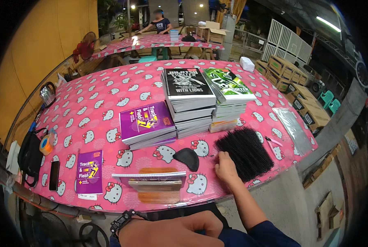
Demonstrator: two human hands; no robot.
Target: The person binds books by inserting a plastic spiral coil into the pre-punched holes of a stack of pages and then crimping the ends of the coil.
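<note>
My right hand (227, 168) reaches to the left edge of a pile of black plastic spiral binding coils (250, 153), fingers pinched together on the end of a coil. My left hand (171, 228), with a black watch (126, 220) on its wrist, is close to my body at the table's near edge; its fingers are mostly hidden. In front of it, a purple-edged book (149, 177) stands on edge against a wooden holder (159, 197). A black rounded pad (186, 159) lies between the book and the coils. Pink-handled pliers (274, 142) rest right of the coils.
Purple books (147, 121), black-covered books (189, 88) and green-covered books (229, 86) are stacked mid-table. One purple booklet (89, 171), a phone (54, 175) and orange tape (46, 145) lie left. Clear plastic sheets (293, 129) lie right. A person (159, 24) sits at the far table.
</note>
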